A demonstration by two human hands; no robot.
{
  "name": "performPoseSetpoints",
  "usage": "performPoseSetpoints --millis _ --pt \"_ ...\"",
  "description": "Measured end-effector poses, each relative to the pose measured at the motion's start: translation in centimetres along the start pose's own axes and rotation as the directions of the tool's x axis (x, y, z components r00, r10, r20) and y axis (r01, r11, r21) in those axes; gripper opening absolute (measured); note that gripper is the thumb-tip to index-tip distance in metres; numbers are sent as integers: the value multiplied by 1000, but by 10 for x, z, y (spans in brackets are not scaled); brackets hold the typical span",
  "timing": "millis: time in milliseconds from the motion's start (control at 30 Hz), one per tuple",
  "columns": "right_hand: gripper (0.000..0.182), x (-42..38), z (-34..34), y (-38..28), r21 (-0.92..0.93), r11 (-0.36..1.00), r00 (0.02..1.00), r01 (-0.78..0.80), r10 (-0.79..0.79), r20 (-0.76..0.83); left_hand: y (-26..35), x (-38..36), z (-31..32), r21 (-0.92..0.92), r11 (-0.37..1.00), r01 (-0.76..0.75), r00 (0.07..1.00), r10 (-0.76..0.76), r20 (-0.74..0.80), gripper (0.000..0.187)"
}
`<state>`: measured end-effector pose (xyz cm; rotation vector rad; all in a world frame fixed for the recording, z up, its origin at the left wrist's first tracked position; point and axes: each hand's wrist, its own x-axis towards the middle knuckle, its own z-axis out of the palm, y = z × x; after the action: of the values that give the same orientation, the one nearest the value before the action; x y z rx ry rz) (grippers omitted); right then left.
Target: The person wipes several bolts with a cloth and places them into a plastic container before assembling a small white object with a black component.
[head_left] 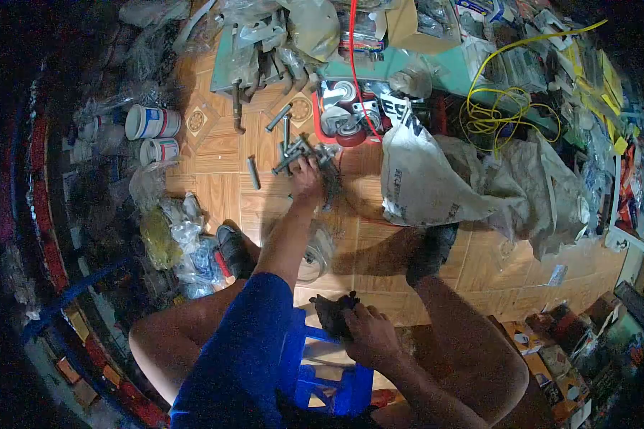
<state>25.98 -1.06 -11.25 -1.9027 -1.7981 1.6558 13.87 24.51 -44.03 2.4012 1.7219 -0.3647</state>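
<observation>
My left hand reaches forward to a small pile of long metal bolts on the floor. Its fingers are curled down around a bolt in the pile, though the fingertips are partly hidden. One loose bolt lies to the left of the pile, and another bolt lies beyond it. Close to my body, my right hand grips a crumpled black rag above the blue plastic stool.
Caster wheels fill a red tray beyond the bolts. A white woven sack lies to the right, with a yellow cable behind it. White tubs and plastic bags line the left. A low green table stands at the back.
</observation>
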Motion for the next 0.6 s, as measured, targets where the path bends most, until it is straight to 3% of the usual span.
performPoseSetpoints --millis 100,200,267,333,400,500,533,600 --pt "51 1 -2 -2 54 999 999 4 -6 32 -2 -3 -3 -39 999 -16 999 14 -38 44" --pt "48 1 1 -7 29 999 997 29 -26 -73 -1 1 -23 -59 995 84 953 -63 296 52" --pt "44 2 -4 -9 53 998 999 16 -14 -32 -12 -1 -29 -164 986 -32 988 56 145 52" --pt "40 5 -5 -12 48 999 1000 -4 3 14 -20 -8 -52 -200 977 -73 986 100 130 52" --pt "36 12 3 -8 12 1000 998 -26 26 57 -28 -13 -95 -181 983 -29 964 75 254 52" --pt "35 9 8 -11 -20 1000 1000 14 -14 7 -40 -35 -137 -354 924 147 969 -61 241 60" --pt "35 6 6 -12 -33 999 999 41 -41 3 -45 -51 -156 -407 911 60 989 -1 145 58" --pt "36 -1 4 -16 -63 994 996 92 -92 -6 -50 -94 -196 -492 871 6 994 49 98 58"
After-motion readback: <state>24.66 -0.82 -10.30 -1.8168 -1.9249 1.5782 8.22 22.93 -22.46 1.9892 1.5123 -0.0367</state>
